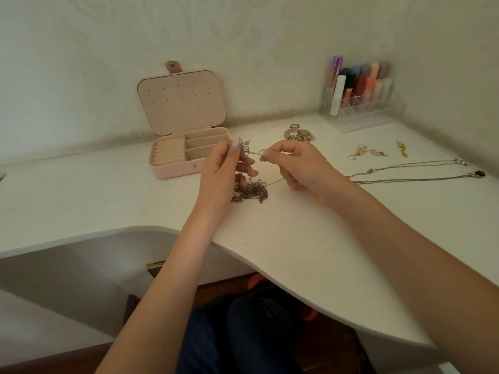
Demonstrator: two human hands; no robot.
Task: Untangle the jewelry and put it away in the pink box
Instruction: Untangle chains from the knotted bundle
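Observation:
The pink box stands open on the white desk, lid up against the wall, its compartments bare. A tangle of dark chains lies on the desk below my hands. My left hand pinches a silver flower-shaped piece lifted from the tangle. My right hand pinches the thin chain running from that piece, a short stretch taut between the two hands. A gold necklace and a silver necklace lie stretched out to the right.
A pile of rings and beaded bracelets sits behind my right hand. Gold earrings and another earring lie farther right. A clear organiser of lipsticks stands in the back right corner. The desk edge curves near my knees.

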